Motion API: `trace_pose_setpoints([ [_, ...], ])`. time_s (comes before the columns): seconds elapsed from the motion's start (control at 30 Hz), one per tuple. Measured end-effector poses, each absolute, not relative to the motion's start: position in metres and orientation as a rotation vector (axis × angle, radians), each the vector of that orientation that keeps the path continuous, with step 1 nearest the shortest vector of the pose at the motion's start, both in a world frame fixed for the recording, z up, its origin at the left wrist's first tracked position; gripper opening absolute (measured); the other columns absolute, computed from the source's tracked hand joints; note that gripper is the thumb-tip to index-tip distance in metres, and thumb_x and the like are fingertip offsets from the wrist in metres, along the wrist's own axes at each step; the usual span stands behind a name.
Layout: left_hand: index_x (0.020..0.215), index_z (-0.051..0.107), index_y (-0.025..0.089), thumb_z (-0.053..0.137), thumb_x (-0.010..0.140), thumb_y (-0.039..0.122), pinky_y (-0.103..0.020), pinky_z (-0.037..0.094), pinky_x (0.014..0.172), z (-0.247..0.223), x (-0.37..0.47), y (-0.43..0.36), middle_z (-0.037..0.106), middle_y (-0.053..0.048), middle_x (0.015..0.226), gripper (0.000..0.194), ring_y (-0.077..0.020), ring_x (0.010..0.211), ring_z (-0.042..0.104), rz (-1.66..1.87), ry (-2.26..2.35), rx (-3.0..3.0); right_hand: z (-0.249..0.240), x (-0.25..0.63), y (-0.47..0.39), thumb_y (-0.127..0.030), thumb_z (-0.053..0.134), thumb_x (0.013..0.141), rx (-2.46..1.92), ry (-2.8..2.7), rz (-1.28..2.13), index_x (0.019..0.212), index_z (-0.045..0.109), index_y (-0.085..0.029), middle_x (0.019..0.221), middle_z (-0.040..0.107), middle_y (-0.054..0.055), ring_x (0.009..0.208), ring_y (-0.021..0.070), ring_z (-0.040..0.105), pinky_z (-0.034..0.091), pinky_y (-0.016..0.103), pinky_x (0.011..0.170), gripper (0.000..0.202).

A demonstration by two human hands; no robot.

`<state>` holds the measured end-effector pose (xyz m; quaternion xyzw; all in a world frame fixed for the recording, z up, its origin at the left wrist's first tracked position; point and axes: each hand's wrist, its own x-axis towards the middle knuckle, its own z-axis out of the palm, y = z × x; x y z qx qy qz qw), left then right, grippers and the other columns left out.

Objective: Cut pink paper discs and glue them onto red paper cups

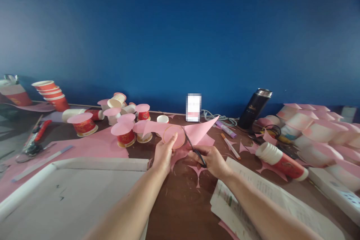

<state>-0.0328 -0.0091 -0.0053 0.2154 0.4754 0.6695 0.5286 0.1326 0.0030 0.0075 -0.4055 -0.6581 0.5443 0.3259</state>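
Note:
My left hand (165,153) pinches a sheet of pink paper (199,129), thumb on top. A circle (171,135) is outlined on the paper near that thumb. In my right hand (210,159) is a pair of dark-handled scissors (197,150), its blades at the paper just right of the outline. The paper's right part rises to a point. Below the hands, a pink offcut (198,174) with curved edges lies on the brown table (177,210).
Red paper cups (123,137) topped with pink discs stand left, near stacked cups (53,95). A white box lid (84,195) lies front left. To the right are a black flask (253,108), a toppled cup stack (281,161), printed papers (264,195) and many pink-topped cups (315,131).

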Motion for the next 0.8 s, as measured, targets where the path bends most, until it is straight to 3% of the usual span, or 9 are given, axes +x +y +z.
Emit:
trace_pose_setpoints([
  [0.17, 0.07, 0.056, 0.015, 0.08, 0.059, 0.049, -0.02, 0.03, 0.038, -0.01, -0.035, -0.009, 0.044, 0.006, 0.044, 0.043, -0.0068, 0.038, 0.039, 1.597, 1.251, 0.562, 0.007, 0.133, 0.003, -0.051, 0.075, 0.067, -1.036, -1.718, 1.459, 0.1, 0.073, -0.011, 0.058, 0.05, -0.002, 0.051, 0.0085, 0.042, 0.037, 0.022, 0.048, 0.051],
  [0.33, 0.084, 0.064, 0.011, 0.079, 0.062, 0.044, -0.025, 0.044, 0.046, -0.006, -0.03, -0.012, 0.06, -0.002, 0.057, 0.041, -0.013, 0.047, 0.053, 1.599, 1.144, 0.623, 0.005, 0.134, 0.006, -0.05, 0.076, 0.066, -1.024, -1.693, 1.454, 0.105, 0.072, -0.011, 0.059, 0.048, -0.003, 0.053, 0.0075, 0.036, 0.033, 0.021, 0.048, 0.055],
  [0.53, 0.083, 0.067, 0.01, 0.079, 0.062, 0.043, -0.024, 0.045, 0.047, -0.006, -0.03, -0.013, 0.057, 0.0, 0.054, 0.042, -0.0116, 0.047, 0.051, 1.596, 1.153, 0.71, 0.015, 0.134, 0.005, -0.054, 0.077, 0.06, -1.078, -1.684, 1.418, 0.1, 0.074, -0.012, 0.055, 0.042, -0.004, 0.052, 0.0074, 0.031, 0.031, 0.021, 0.046, 0.058],
  [0.8, 0.082, 0.066, 0.011, 0.08, 0.061, 0.043, -0.024, 0.043, 0.048, -0.012, -0.031, -0.011, 0.057, 0.001, 0.055, 0.04, -0.0104, 0.047, 0.048, 1.607, 1.114, 0.696, 0.007, 0.135, 0.009, -0.05, 0.076, 0.065, -1.068, -1.698, 1.414, 0.103, 0.073, -0.013, 0.054, 0.043, -0.004, 0.05, 0.0075, 0.034, 0.031, 0.021, 0.045, 0.053],
])
